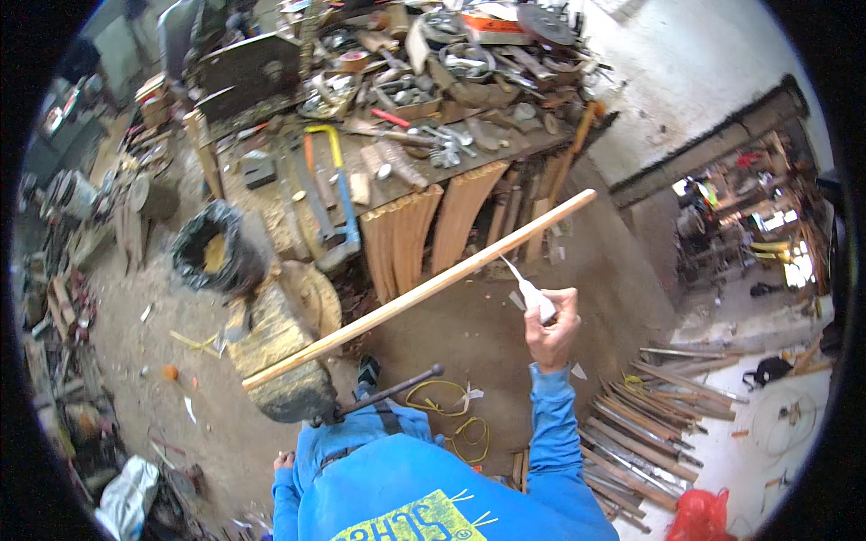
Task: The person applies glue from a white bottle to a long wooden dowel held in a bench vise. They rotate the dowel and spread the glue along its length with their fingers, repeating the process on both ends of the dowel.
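A long, thin wooden strip (424, 290) slants up to the right in front of me. Its lower left end lies over a worn block (287, 397) that has a vise handle (390, 395) sticking out of it. My right hand (551, 334) is closed round a small white squeeze bottle (538, 303). The bottle's thin nozzle points up to the strip's lower edge, at or very near the wood. Low at my left side, by the hip, is my left hand (285, 460). Only a small part of it shows, and its fingers are hard to make out.
Tools and scrap crowd the workbench (451, 171), with a yellow-and-blue hacksaw (341, 180) at its near edge. A bin (216, 257) lined with a black bag stands left. Loose wooden strips (645, 442) lie on the right floor. A yellow cord (469, 437) curls near my legs.
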Tool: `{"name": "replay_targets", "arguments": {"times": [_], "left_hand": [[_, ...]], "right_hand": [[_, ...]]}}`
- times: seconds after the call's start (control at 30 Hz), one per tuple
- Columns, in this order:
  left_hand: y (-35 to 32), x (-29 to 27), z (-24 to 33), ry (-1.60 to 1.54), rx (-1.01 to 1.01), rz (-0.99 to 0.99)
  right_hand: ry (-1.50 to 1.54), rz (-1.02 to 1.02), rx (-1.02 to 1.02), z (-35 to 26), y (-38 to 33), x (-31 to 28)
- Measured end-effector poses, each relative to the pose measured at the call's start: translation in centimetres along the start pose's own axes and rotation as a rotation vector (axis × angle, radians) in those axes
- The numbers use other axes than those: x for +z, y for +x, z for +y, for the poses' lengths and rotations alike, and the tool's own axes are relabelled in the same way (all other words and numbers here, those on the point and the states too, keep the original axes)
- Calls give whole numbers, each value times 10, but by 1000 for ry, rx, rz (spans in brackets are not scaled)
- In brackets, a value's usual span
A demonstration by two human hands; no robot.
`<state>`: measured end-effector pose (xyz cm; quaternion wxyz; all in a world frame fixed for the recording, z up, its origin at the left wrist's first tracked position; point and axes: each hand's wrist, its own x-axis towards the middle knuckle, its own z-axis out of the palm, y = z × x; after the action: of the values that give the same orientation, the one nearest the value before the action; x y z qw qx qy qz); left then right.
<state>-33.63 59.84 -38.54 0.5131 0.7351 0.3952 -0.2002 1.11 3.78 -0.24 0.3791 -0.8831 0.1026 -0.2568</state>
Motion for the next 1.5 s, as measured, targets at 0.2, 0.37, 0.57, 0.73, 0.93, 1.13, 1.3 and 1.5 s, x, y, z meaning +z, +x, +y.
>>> {"name": "replay_targets", "arguments": {"times": [0.2,0.37,0.57,0.73,0.93,1.13,1.3,1.5], "left_hand": [[-1,7,-6,-169,-80,61],[-5,13,-10,-115,-63,48],[-13,21,-7,-188,-148,53],[-12,20,-7,-226,-232,52],[-8,21,-15,-156,-151,69],[3,21,-28,-104,-197,42],[2,22,-22,-213,-132,5],[-4,20,-14,49,-89,25]], "right_hand": [[103,-115,-61,-9,-2,8],[94,-328,-78,-22,-19,15],[158,-432,-52,-34,-51,39],[248,-468,-107,-37,-56,45],[227,-360,-64,-39,-54,40],[220,-376,-91,-47,-57,42],[231,-357,-34,-50,-59,45],[69,-288,-92,-51,-55,40]]}}
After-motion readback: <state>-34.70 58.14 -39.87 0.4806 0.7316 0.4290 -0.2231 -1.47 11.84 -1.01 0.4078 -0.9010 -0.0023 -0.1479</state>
